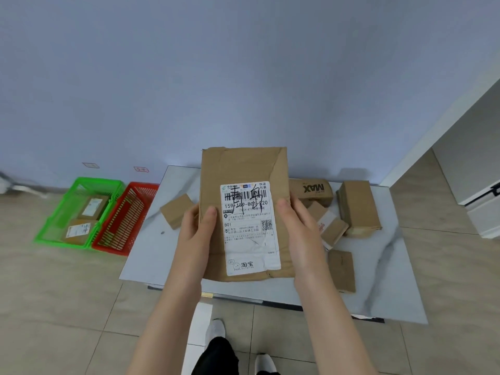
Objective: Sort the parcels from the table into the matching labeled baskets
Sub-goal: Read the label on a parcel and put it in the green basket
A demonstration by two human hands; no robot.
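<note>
I hold a flat brown cardboard parcel (240, 169) upright above the table, its white shipping label with black handwriting facing me. My left hand (196, 228) grips its left edge, thumb on the front. My right hand (299, 231) grips the right edge the same way. On the floor to the left stand a green basket (58, 226) holding two labelled parcels and a red basket (121, 247) that looks empty. Small labels are stuck on the wall behind each basket.
The white marble-pattern table (378, 280) carries several brown parcels: a small box (176, 209) at the left, a "MAX" box (311, 189), a tall box (358, 207) and a flat one (342, 269) at the right. A white cabinet (476, 171) stands far right.
</note>
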